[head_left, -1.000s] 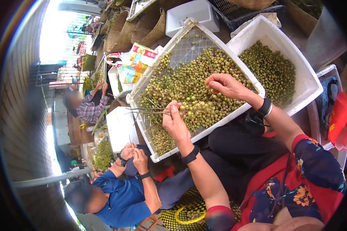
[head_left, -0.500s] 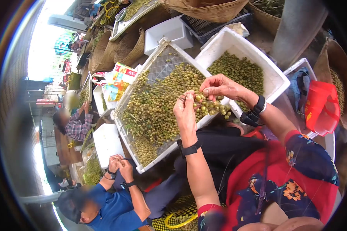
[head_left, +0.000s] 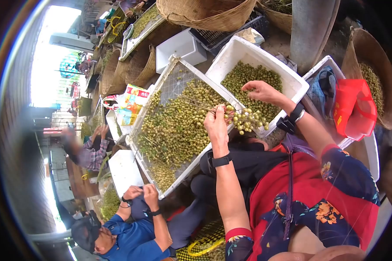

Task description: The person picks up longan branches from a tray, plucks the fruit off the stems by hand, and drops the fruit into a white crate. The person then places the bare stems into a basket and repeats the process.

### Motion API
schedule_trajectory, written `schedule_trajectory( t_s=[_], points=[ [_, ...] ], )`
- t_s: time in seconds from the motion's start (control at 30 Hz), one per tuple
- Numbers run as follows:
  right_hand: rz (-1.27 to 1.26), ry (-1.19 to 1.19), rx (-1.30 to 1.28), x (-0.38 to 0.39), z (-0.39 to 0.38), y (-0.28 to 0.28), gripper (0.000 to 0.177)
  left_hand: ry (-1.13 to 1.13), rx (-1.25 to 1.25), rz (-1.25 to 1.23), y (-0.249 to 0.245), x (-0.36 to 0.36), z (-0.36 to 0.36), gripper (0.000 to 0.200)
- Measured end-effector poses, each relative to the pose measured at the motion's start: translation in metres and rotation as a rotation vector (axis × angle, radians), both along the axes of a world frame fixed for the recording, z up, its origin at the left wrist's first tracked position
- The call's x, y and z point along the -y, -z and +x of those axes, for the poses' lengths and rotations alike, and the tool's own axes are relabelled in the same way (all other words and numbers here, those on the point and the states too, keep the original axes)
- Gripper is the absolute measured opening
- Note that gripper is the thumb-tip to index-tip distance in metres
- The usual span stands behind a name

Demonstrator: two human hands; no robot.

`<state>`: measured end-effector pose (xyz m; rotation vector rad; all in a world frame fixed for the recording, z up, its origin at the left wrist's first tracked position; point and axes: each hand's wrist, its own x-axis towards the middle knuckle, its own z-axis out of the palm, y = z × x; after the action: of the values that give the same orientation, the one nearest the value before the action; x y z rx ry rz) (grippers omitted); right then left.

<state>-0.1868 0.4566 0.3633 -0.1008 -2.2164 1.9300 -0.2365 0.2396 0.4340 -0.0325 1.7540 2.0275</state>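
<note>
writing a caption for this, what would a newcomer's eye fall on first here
Probably the white-framed mesh tray mid-picture, heaped with round yellow-green fruit. At its right edge, the left hand grips a stemmed bunch, while the right hand hovers by a white box of more fruit. The bright red bag at far right stands out too.

Fruit (head_left: pixel 170 135) on tray (head_left: pixel 175 81); box (head_left: pixel 293 82) right, more fruit (head_left: pixel 250 71) inside.
</note>
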Motion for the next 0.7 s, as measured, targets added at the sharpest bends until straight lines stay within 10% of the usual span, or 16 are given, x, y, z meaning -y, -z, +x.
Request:
schedule_trajectory(
  t_s=[0.1, 0.23, 0.7],
  points=[
    [0.712, 0.287, -0.171, -0.004, 0.004, -0.009, 0.017, -0.015, 0.017, -0.011, -0.001, -0.005, 0.002, 0.014],
    [0.043, -0.079, -0.039, 0.013, 0.016, -0.061, 0.017, -0.005, -0.002, 0.015, 0.003, -0.017, 0.001, 0.013],
    [-0.759, -0.258, 0.121, 0.049, -0.016, -0.036, 0.019, 0.025, 0.014, 0.015, -0.012, -0.013, -0.013, 0.015]
  ],
)
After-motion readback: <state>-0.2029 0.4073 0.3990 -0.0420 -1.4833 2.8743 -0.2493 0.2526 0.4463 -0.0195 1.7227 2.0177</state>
